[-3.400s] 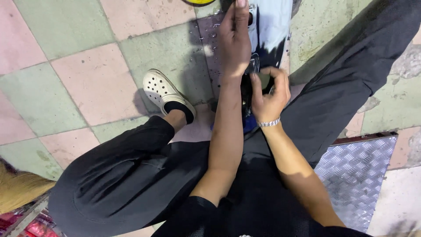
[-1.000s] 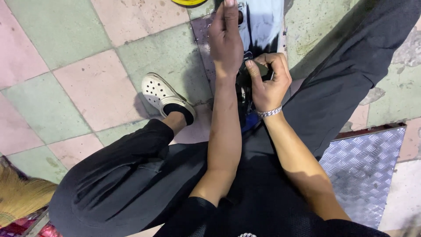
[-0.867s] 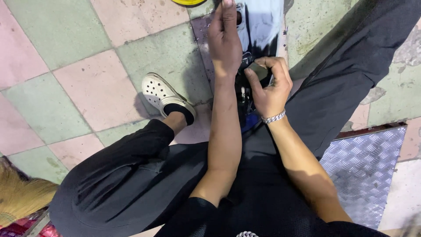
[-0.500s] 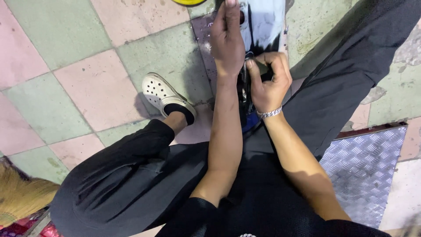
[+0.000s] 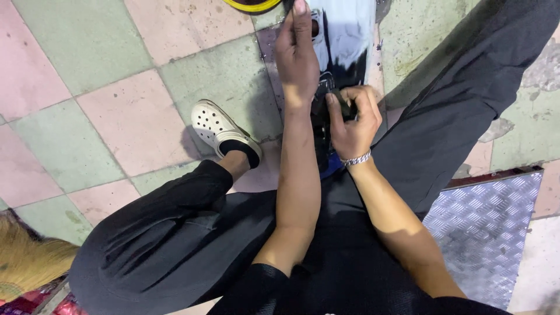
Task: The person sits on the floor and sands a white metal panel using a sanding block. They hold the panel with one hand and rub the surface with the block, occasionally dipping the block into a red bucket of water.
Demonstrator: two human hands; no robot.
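Hands worked close together at the upper centre of the head view, above your lap. Your left hand (image 5: pixel 297 55) lay stretched flat, fingers extended and pressed side by side, its palm resting on the glossy pale-blue panel (image 5: pixel 347 29); that grip was not closed around anything, only laid against the panel's left edge. Your right hand (image 5: pixel 353 116) sat just beside and below the left, with a silver bracelet (image 5: pixel 357 158) at the wrist. Its grip was curled tight, thumb and fingers pinching a small dark part (image 5: pixel 344 108) that lay directly under the fingertips. What that part was could not be told, since the fingers covered most of it.

The dark part sat at the lower end of the pale-blue panel, between your two hands and touching the right one. A blue piece (image 5: pixel 331 166) showed just below the right wrist, between your forearms.

You sat with black trousers (image 5: pixel 175 245) spread to either side. A white perforated clog (image 5: pixel 219 128) rested on the tiled floor (image 5: pixel 87 116) to the left of your left forearm. A yellow-rimmed disc (image 5: pixel 252 4) lay at the top edge, near the left fingertips. A ridged metal plate (image 5: pixel 490 233) covered the floor at lower right, and straw-coloured bristles (image 5: pixel 26 262) showed at lower left.
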